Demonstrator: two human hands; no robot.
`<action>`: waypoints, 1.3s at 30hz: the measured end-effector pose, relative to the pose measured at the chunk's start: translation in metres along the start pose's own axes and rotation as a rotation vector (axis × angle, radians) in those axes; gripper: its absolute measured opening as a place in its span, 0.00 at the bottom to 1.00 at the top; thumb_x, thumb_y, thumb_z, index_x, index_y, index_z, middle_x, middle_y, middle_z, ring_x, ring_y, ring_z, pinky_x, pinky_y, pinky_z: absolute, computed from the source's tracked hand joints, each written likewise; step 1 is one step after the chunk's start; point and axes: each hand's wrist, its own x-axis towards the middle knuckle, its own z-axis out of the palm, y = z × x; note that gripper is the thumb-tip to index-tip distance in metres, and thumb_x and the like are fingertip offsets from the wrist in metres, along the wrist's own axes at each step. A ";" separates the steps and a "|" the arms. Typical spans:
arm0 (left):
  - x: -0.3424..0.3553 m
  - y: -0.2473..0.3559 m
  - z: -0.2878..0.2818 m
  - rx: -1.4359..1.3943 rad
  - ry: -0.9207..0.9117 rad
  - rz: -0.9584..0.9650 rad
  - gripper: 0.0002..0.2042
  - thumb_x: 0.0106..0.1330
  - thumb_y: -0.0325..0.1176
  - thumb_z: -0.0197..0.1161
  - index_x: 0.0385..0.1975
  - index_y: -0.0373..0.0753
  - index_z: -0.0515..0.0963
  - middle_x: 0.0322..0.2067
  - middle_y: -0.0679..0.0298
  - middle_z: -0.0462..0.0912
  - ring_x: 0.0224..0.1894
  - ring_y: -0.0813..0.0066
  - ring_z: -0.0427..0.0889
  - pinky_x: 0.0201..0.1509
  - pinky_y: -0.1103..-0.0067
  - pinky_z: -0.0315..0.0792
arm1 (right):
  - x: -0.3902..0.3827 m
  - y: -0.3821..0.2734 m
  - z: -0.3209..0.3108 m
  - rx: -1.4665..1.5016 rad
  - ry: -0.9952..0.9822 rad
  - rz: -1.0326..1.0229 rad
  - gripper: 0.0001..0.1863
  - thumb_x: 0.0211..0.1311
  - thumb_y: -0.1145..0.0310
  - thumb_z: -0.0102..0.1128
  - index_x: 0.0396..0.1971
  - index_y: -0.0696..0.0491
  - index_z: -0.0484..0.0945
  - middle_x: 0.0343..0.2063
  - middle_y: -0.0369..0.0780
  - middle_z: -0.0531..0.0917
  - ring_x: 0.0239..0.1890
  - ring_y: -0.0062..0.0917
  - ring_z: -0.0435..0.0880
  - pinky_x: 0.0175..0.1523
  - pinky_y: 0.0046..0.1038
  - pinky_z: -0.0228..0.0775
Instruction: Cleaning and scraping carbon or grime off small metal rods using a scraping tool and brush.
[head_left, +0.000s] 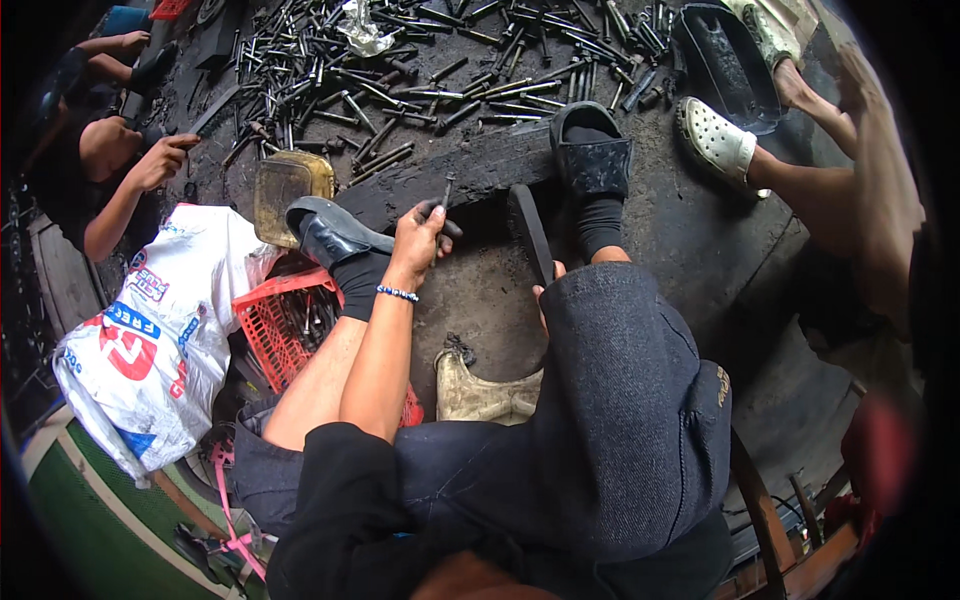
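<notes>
My left hand (420, 240) is closed around a dark metal bolt (448, 190), held upright between my feet with its head at the top. A beaded bracelet (397, 293) circles that wrist, and the fingertips look blackened. Only a few fingers of my right hand (545, 300) show beside my bent knee, which hides the rest. They grip the lower end of a long, flat, dark bar (530, 235) with a rounded tip, a short way right of the bolt. My slippered feet rest against a blackened wooden beam (455, 172).
Beyond the beam lies a large spread of loose bolts (350, 90). A cut yellow container (293, 190), a red crate (272, 330) and a white sack (165, 330) stand left. Another person's hand (162, 163) holds a flat blade. A black tray (728, 70) and someone's white clog (718, 135) are right.
</notes>
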 end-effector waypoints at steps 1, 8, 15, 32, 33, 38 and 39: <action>0.003 -0.004 0.001 0.003 -0.001 -0.004 0.09 0.70 0.34 0.52 0.33 0.36 0.76 0.25 0.65 0.82 0.18 0.87 0.68 0.22 0.88 0.61 | 0.000 -0.001 -0.002 0.025 -0.010 0.028 0.30 0.59 0.55 0.58 0.62 0.38 0.63 0.26 0.44 0.81 0.30 0.38 0.83 0.39 0.41 0.73; 0.014 0.004 0.012 0.090 0.092 0.376 0.05 0.69 0.31 0.54 0.35 0.37 0.74 0.35 0.63 0.81 0.35 0.80 0.77 0.43 0.81 0.70 | 0.004 -0.013 -0.004 0.068 -0.054 0.063 0.30 0.59 0.54 0.58 0.62 0.37 0.63 0.27 0.45 0.81 0.30 0.38 0.83 0.40 0.40 0.73; 0.002 0.022 0.035 -0.039 0.126 0.553 0.08 0.67 0.33 0.57 0.36 0.34 0.72 0.34 0.64 0.82 0.34 0.81 0.78 0.40 0.83 0.70 | 0.003 -0.016 -0.007 0.092 -0.069 0.087 0.30 0.59 0.53 0.58 0.62 0.36 0.62 0.27 0.45 0.81 0.31 0.37 0.83 0.41 0.40 0.73; -0.026 0.057 0.038 0.594 0.302 1.032 0.10 0.52 0.28 0.69 0.33 0.34 0.80 0.29 0.56 0.82 0.31 0.63 0.80 0.37 0.76 0.73 | 0.005 -0.020 -0.012 0.126 -0.095 0.108 0.30 0.60 0.51 0.58 0.63 0.34 0.62 0.29 0.45 0.82 0.32 0.36 0.83 0.42 0.38 0.72; -0.024 0.055 0.035 0.531 0.300 1.051 0.10 0.51 0.28 0.69 0.33 0.33 0.80 0.29 0.56 0.82 0.31 0.63 0.82 0.37 0.76 0.74 | 0.004 -0.021 -0.012 0.128 -0.097 0.108 0.30 0.60 0.51 0.58 0.63 0.33 0.62 0.29 0.45 0.82 0.32 0.36 0.83 0.43 0.38 0.72; -0.015 0.025 0.017 0.650 0.339 0.827 0.11 0.51 0.28 0.70 0.33 0.31 0.81 0.29 0.53 0.84 0.31 0.63 0.85 0.37 0.77 0.76 | 0.004 -0.021 -0.013 0.138 -0.116 0.114 0.30 0.60 0.50 0.57 0.63 0.33 0.62 0.30 0.45 0.82 0.32 0.36 0.83 0.43 0.38 0.72; -0.017 0.023 0.015 0.684 0.368 0.802 0.11 0.51 0.29 0.70 0.33 0.31 0.81 0.29 0.52 0.84 0.31 0.64 0.85 0.37 0.77 0.76 | 0.004 -0.019 -0.012 0.147 -0.125 0.114 0.30 0.60 0.50 0.57 0.63 0.33 0.62 0.30 0.45 0.82 0.32 0.35 0.83 0.43 0.38 0.72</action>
